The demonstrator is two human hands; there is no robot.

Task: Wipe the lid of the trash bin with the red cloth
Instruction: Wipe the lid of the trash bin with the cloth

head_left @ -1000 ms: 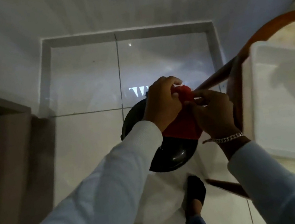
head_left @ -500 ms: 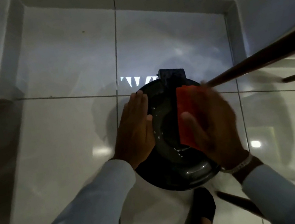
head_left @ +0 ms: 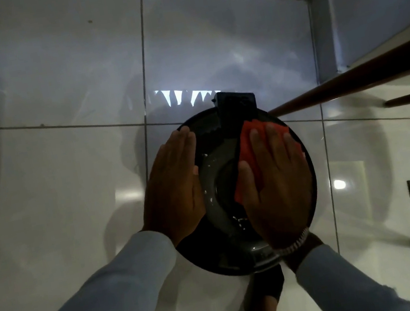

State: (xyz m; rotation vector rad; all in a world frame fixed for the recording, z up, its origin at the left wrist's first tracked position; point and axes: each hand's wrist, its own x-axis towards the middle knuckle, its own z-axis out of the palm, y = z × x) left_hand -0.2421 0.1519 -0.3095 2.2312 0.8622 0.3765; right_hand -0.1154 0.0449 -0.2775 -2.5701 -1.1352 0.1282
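Head view, looking straight down. Round black trash bin lid (head_left: 222, 196) sits at centre frame on a glossy white tiled floor (head_left: 52, 182); dim light, strong reflections. Black hinge block (head_left: 237, 107) at the lid's upper edge.

Left hand (head_left: 176, 190): flat, fingers together and extended, palm down on the lid's left rim. Holds nothing.

Right hand (head_left: 277, 183): flat, fingers slightly spread, palm pressing the red cloth (head_left: 246, 145) onto the right half of the lid. Cloth shows past the fingertips toward the upper right of the lid and along the thumb side; the rest is hidden under the hand. Not a pinch, a flat press.

Small white specks on the lid's inner ring between the two hands, and a few lower down near the right thumb base.

Beaded bracelet (head_left: 292, 245) on the right wrist. Both arms in pale long sleeves (head_left: 108, 295).

Dark wooden rod (head_left: 349, 81) runs in from the right edge, ending near the lid's upper right rim; contact cannot be told. Dark shoe (head_left: 269, 285) just below the lid.
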